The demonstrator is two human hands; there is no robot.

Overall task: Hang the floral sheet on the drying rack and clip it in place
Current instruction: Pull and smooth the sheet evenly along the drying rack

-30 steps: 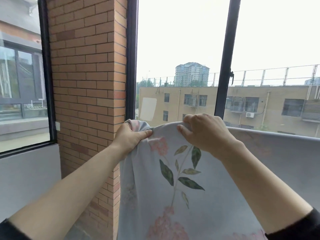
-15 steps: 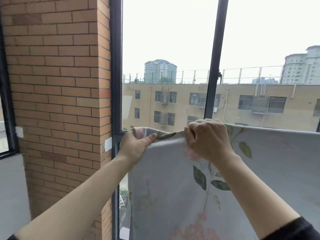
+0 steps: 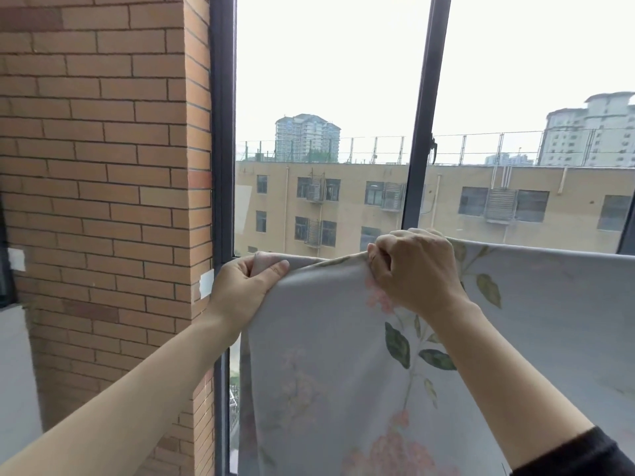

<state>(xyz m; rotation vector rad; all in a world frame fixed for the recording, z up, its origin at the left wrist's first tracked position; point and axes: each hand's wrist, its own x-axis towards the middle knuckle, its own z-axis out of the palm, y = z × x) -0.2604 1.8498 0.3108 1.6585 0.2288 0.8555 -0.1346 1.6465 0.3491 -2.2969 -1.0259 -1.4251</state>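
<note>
The floral sheet is pale grey with pink flowers and green leaves. It hangs down in front of the window, its top edge folded over something hidden beneath the fabric; the rack itself does not show. My left hand pinches the sheet's top left corner between thumb and fingers. My right hand grips the top edge a short way to the right, fingers curled over the fold. No clip is visible.
A brick pillar stands close on the left. Dark window frames run vertically behind the sheet. A white wall is at the far left. Buildings lie beyond the glass.
The view has swung to the right, so the brick pillar fills more of the left. Both hands keep their grip on the sheet's top edge, now slightly further apart.
</note>
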